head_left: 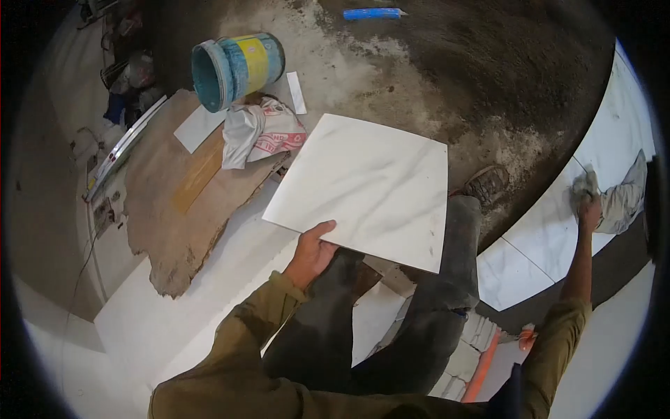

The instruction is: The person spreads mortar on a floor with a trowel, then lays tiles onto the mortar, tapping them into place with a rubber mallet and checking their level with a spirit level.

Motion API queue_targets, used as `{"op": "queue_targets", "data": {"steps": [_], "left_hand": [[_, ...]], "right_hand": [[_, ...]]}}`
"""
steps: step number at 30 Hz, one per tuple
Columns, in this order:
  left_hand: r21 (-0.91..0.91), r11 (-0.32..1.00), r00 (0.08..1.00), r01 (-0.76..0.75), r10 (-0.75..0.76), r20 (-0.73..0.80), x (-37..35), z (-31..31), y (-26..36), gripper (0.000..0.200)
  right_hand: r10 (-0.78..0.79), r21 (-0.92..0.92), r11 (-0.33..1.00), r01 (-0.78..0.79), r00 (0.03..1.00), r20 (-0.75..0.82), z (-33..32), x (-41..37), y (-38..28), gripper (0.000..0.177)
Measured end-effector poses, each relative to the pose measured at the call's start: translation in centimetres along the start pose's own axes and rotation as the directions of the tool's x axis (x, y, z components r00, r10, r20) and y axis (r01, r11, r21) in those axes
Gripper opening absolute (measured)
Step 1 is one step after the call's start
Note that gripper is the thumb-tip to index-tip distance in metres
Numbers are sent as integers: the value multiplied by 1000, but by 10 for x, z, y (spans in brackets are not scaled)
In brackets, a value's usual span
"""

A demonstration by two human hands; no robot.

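My left hand [315,253] grips the near edge of a white marbled tile [373,185], thumb on top and fingers underneath. The tile is raised in front of my knees and its far side reaches over the concrete floor. Off to the right, my right hand [590,212] is stretched out over the laid white tiles [551,244]. Its fingers close on a crumpled grey cloth [623,199], which spreads to the right of the hand. A dusty grey lump [585,184] shows just beyond the fingertips.
A blue bucket [241,66] lies on its side beside a white-and-red bag [264,133]. A ragged brown board [164,209] carries a wooden strip [197,174]. At the back is a blue tool [373,13]. Dark mortar [520,63] borders the laid tiles; a shoe [488,184] stands near it.
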State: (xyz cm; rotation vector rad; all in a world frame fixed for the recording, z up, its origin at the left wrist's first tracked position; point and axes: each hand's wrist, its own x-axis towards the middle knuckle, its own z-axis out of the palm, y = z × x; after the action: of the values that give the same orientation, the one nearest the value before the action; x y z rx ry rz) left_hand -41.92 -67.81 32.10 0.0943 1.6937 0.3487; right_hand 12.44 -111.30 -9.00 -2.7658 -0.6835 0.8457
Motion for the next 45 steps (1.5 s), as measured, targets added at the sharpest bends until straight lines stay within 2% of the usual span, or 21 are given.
{"op": "queue_targets", "data": {"steps": [1, 4, 7, 8, 9, 11, 13, 15, 17, 20, 23, 26, 28, 29, 32, 34, 36, 38, 39, 41, 45], "left_hand": [[27, 1000, 1000, 0, 0, 23, 2, 2, 8, 47], [60, 998, 997, -34, 29, 78, 18, -2, -18, 45], [42, 999, 994, -27, 22, 106, 37, -33, -27, 45], [62, 997, 993, -35, 28, 112, 46, -42, -27, 45], [60, 997, 990, -40, 31, 137, 52, -51, -27, 43], [26, 999, 991, -35, 32, 130, 46, -53, -28, 42], [-31, 1000, 995, 4, -1, 101, 43, -66, -23, 41], [173, 978, 985, -118, 94, 142, 47, -115, -28, 37], [255, 958, 988, -129, 103, 112, 2, -99, 17, 30], [6, 993, 988, -120, 119, 94, -44, -113, 75, 31], [104, 991, 994, -83, 75, 84, -56, -167, 119, 33], [280, 951, 984, -130, 89, 156, -65, -201, 195, 32], [329, 878, 929, -348, 276, 245, -64, -218, 238, 29], [243, 895, 918, -373, 318, 237, -62, -219, 260, 28], [-105, 965, 960, -238, 251, 128, -64, -203, 326, 27], [-152, 950, 931, -273, 301, 208, -29, -215, 335, 27], [-198, 935, 902, -295, 341, 266, -3, -223, 344, 28], [-247, 943, 938, -224, 277, 208, 12, -225, 349, 32], [-167, 925, 916, -341, 367, 160, 36, -234, 335, 40], [-405, 857, 914, -319, 391, 107, 16, -212, 356, 49], [-426, 877, 967, -221, 253, 18, 32, -236, 351, 53]], "right_hand": [[179, -43, 983, -181, 983, -38, -13, -2, 1, 49], [179, 142, 978, -151, 960, -214, -96, -44, -6, 50], [138, 201, 973, -112, 983, -120, -214, -61, 19, 47], [51, 149, 989, -19, 975, -214, -260, -83, -26, 45], [194, 180, 966, -183, 980, -43, -312, -99, -53, 44], [285, 300, 924, -237, 950, -129, -394, -136, -121, 37], [56, 415, 894, 166, 880, -472, -433, -174, -213, 35], [54, 437, 892, 118, 931, -362, -432, -186, -250, 39], [-56, 487, 860, 153, 976, -208, -393, -184, -294, 40], [128, 125, 977, -173, 943, 307, -338, -217, -491, 34], [10, 807, 572, -150, 984, 176, -357, -222, -620, 33], [154, 933, 300, -197, 976, 156, -371, -257, -719, 36], [-104, 976, 123, -177, 976, 190, -377, -281, -770, 38], [-227, 855, 499, 141, 974, -28, -356, -282, -759, 35], [-121, 880, 424, -214, 950, 289, -286, -323, -845, 32], [-297, 655, 663, -363, 675, 675, -246, -345, -924, 29], [-609, 718, 692, -72, 475, 635, -199, -347, -978, 27], [-790, 600, 613, 513, 411, 456, -133, -308, -996, 40], [-834, 641, 551, 535, 380, 400, -81, -286, -991, 44], [-932, 406, 359, 840, 298, 206, -8, -250, -991, 56], [-811, 145, 576, 805, 540, 224, 46, -203, -1018, 73]]}}
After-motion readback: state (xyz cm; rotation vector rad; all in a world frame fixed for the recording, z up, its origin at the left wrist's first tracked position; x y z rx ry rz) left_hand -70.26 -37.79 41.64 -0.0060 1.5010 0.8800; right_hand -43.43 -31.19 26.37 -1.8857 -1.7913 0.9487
